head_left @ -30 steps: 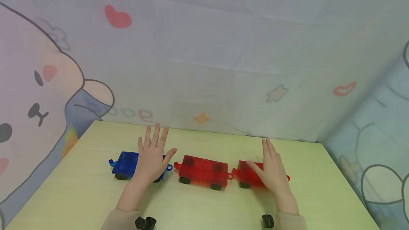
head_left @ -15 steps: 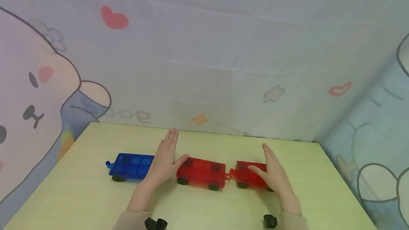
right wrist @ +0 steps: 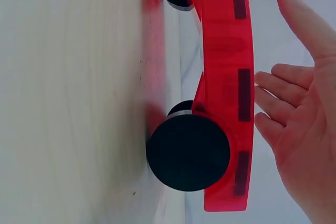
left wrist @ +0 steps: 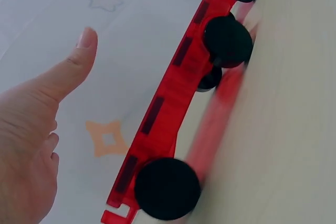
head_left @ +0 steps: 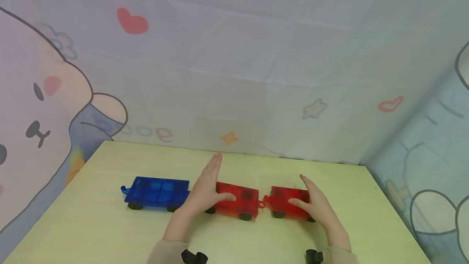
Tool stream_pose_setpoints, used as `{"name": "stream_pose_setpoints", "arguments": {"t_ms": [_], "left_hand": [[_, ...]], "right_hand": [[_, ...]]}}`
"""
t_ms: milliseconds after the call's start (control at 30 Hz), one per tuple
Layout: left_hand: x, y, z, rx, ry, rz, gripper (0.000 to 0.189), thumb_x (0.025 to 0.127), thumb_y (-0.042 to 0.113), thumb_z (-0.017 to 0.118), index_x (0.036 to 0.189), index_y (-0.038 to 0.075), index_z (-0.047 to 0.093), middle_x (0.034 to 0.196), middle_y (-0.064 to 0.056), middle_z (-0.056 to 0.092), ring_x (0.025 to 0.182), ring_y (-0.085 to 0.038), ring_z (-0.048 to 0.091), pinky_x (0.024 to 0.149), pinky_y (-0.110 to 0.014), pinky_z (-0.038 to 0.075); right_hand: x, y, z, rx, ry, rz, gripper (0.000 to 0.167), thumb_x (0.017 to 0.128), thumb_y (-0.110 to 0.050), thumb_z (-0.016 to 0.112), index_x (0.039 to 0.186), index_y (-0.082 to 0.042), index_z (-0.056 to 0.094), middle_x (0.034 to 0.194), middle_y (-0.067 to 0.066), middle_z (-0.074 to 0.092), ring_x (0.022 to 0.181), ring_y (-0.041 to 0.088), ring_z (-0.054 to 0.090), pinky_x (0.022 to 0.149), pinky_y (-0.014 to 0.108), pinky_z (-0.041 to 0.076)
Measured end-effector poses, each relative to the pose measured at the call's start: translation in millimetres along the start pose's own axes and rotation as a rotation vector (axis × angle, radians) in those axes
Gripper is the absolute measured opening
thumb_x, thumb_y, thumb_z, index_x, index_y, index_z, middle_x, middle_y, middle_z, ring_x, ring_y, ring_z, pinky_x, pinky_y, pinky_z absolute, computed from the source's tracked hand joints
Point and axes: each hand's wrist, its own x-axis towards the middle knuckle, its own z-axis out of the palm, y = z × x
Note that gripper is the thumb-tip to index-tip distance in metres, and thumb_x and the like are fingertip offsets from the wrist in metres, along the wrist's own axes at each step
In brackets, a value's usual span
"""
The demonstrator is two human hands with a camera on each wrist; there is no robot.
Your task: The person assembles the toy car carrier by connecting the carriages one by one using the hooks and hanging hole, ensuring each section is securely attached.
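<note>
A translucent red toy wagon (head_left: 239, 201) with black wheels stands mid-table. My left hand (head_left: 205, 192) hovers over its left end, thumb stuck out; in the left wrist view a gap shows between that hand and the wagon's side. Further right is a second red toy wagon (head_left: 287, 203), its hook at the first wagon's ring; whether they are linked I cannot tell. My right hand (head_left: 318, 207) is at this wagon's right end and covers it. In the right wrist view the right fingers (right wrist: 281, 90) are spread loosely beside the wagon, gripping nothing.
A blue toy wagon (head_left: 159, 192) stands on the left, its hook pointing left and its right end partly behind my left hand. The pale wooden table (head_left: 91, 227) ends at a printed cloth backdrop (head_left: 256, 52) behind and at the sides.
My left hand has moved right, from over the blue wagon to the middle red one. The right hand has shifted slightly down and right. The wagons look unmoved.
</note>
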Motion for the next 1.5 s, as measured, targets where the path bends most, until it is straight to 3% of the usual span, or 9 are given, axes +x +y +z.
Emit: {"name": "stream_pose_setpoints", "arguments": {"t_ms": [300,500,767,1000,1500], "left_hand": [[0.2,3.2,12.5,0.069,-0.116,0.063,0.127,0.063,0.038,0.092,0.156,0.003,0.014,0.164,-0.014,0.015,0.152,-0.032,0.012,0.120,-0.055,0.020],[-1.5,2.8,17.5,0.083,-0.167,0.047,0.123,0.063,0.041,0.091,0.156,0.005,0.019,0.162,-0.015,0.020,0.150,-0.035,0.019,0.117,-0.058,0.026],[-3.7,0.1,19.4,0.056,-0.196,0.013,0.112,0.067,0.043,0.089,0.154,0.006,0.028,0.160,-0.015,0.028,0.147,-0.036,0.026,0.113,-0.060,0.032],[-2.4,-1.1,20.3,0.046,-0.222,0.026,0.106,0.069,0.044,0.087,0.152,0.008,0.034,0.159,-0.014,0.031,0.146,-0.034,0.030,0.112,-0.060,0.034],[1.2,-4.6,31.2,0.120,-0.234,0.019,0.099,0.068,0.045,0.086,0.148,0.006,0.041,0.148,-0.013,0.048,0.138,-0.040,0.041,0.107,-0.060,0.039]], "right_hand": [[-3.4,8.7,-0.3,0.000,-0.003,0.006,0.102,0.073,-0.038,0.086,0.150,0.001,0.031,0.151,0.027,0.037,0.137,0.047,0.036,0.107,0.061,0.038],[-5.1,13.8,-1.6,0.028,-0.010,0.011,0.101,0.071,-0.036,0.087,0.149,0.000,0.035,0.149,0.025,0.041,0.133,0.045,0.041,0.105,0.060,0.041],[-4.5,20.1,-1.1,0.060,-0.021,-0.005,0.100,0.068,-0.034,0.089,0.148,-0.002,0.038,0.147,0.022,0.045,0.130,0.042,0.045,0.105,0.058,0.042],[-3.9,23.1,-1.5,0.078,-0.036,-0.004,0.099,0.068,-0.033,0.090,0.147,-0.002,0.040,0.147,0.021,0.046,0.130,0.041,0.045,0.106,0.058,0.041],[-4.4,28.8,-0.5,0.090,-0.048,-0.017,0.093,0.068,-0.031,0.089,0.143,0.001,0.045,0.143,0.019,0.052,0.129,0.039,0.047,0.106,0.057,0.041]]}}
